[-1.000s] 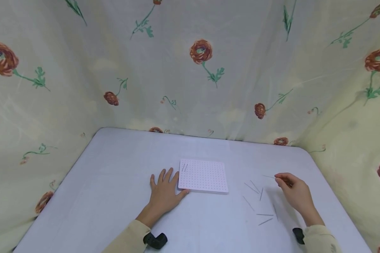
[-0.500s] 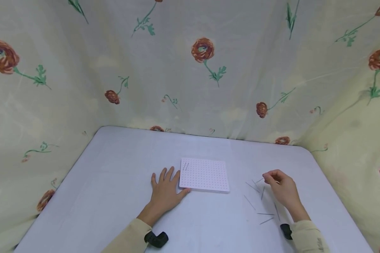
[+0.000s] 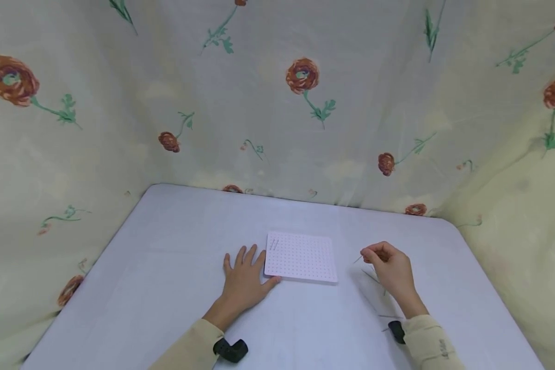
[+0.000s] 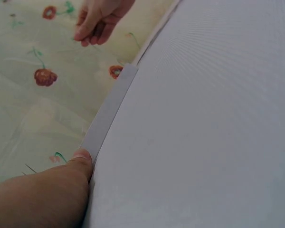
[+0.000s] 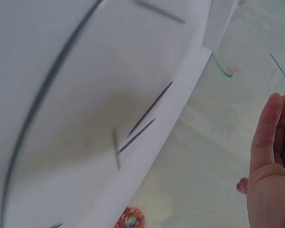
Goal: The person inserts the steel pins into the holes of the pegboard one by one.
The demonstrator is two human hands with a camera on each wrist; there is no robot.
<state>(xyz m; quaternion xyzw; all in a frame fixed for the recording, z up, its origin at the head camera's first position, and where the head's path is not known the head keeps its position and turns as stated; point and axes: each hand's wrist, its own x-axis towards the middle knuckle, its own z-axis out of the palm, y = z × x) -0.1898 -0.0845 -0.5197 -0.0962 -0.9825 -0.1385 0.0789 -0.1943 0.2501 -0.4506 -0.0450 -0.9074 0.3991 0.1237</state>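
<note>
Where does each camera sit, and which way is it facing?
Head: worn on the head, facing forward and down at the table and pegboard; the left hand, right hand and both sleeves show.
Left wrist: worn on that wrist, looking past the thumb along the pegboard's edge; the left hand shows close up, the right beyond.
Right wrist: worn on that wrist, facing some loose rods; the right hand shows at the right edge, holding a thin rod.
Shared: head and left wrist both show the pegboard and both hands.
</note>
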